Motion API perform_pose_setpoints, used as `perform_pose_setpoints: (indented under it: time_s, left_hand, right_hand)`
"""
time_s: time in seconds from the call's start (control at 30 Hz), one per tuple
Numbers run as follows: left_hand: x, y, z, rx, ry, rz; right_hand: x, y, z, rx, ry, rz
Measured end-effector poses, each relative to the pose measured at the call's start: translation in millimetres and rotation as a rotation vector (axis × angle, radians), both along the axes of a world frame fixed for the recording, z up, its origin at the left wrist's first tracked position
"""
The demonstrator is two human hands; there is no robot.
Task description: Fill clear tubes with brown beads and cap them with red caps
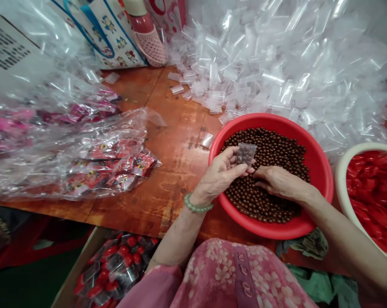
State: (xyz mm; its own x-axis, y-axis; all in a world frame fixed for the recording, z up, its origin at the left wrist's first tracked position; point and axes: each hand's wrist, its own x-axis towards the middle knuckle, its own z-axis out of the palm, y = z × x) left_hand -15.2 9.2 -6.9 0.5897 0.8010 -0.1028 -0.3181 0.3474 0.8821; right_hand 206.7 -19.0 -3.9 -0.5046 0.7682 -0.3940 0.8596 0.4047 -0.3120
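Observation:
Over a red basin (321,171) of small brown balls (273,145), my left hand (223,171) pinches a small clear plastic container (246,154) between thumb and fingers. Several brown balls show inside it. A green bead bracelet circles my left wrist. Just right of the container, my right hand (278,182) reaches into the basin with its fingers curled down at the balls. Its fingertips are close to my left fingers, and what they hold, if anything, is hidden.
Many clear plastic containers (276,64) are heaped behind the basin. A white-rimmed tub (342,179) of red pieces stands right. Plastic bags of red packets (116,167) lie left on the wooden table (177,141). Below, a box holds red-capped containers (116,265). A bottle (148,38) stands behind.

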Motion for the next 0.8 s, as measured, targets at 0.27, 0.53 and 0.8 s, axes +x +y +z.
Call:
perform_pose_setpoints:
  time_s: [0.27, 0.53, 0.8]
  left_hand:
    - [3, -1, 0.1, -0.008, -0.007, -0.019]
    - [3, 0, 2.5, -0.026, -0.004, -0.048]
    - [1, 1, 3.7, -0.037, -0.033, -0.084]
  right_hand:
    - [6, 0, 15.1, 0.112, 0.391, -0.192]
    - [-22, 15, 54.7, 0.404, 0.927, -0.573]
    - [-23, 16, 47.3, 0.408, 0.894, -0.399]
